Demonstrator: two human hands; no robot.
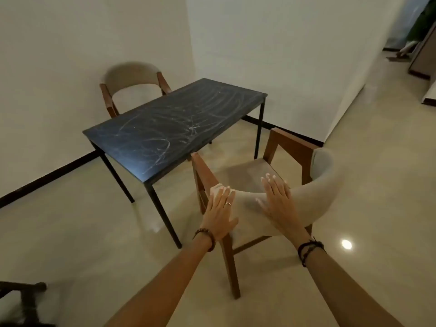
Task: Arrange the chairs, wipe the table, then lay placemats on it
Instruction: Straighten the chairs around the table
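Observation:
A dark rectangular table (174,123) on thin black legs stands near the room's corner, its top streaked with white smears. A wooden chair with a beige seat and curved backrest (318,185) stands off the table's near right corner, angled toward it and apart from it. My left hand (220,213) lies flat on the left end of that backrest, fingers extended. My right hand (277,201) presses flat on the backrest's middle. A second matching chair (132,74) stands at the table's far side against the wall.
White walls with a dark skirting close in the table on the left and behind. A glossy tiled floor (94,244) spreads around. Part of a dark piece of furniture (23,293) shows at bottom left. Wooden boards (422,55) lean in the passage at top right.

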